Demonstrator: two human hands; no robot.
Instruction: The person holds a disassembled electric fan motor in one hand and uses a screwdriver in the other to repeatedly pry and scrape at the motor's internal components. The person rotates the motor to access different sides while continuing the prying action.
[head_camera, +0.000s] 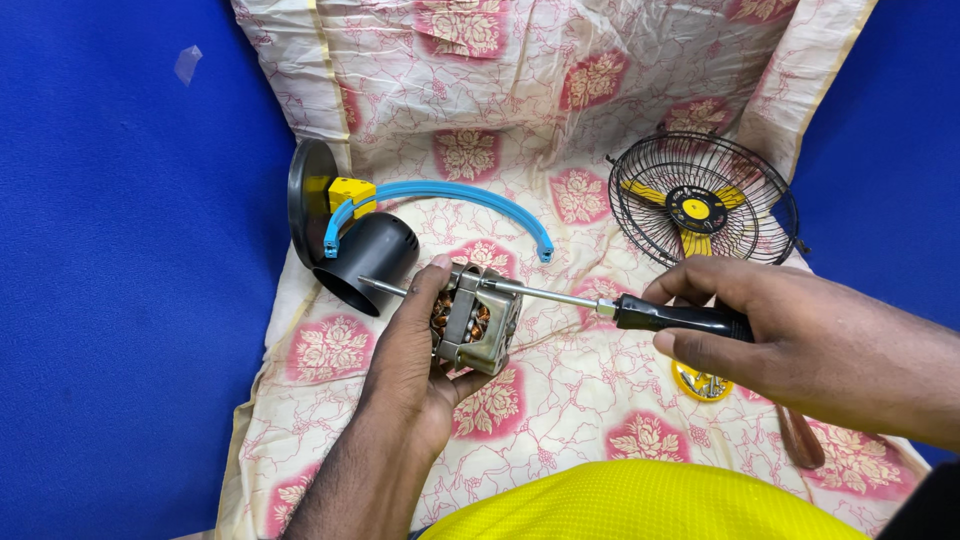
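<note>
My left hand (408, 350) grips a small fan motor (478, 320) with a metal frame and copper windings, held above the cloth. A thin shaft sticks out of the motor to the left. My right hand (735, 325) holds a screwdriver (640, 311) by its black handle. The screwdriver's metal shank runs left, and its tip meets the top of the motor frame.
A black round motor housing (365, 262) with a yellow block and a blue curved band (450, 195) lies at the left. A black wire fan guard with yellow blades (700, 205) sits at the right. A yellow cap (702, 384) holds small screws. A flowered cloth (560, 120) covers blue ground.
</note>
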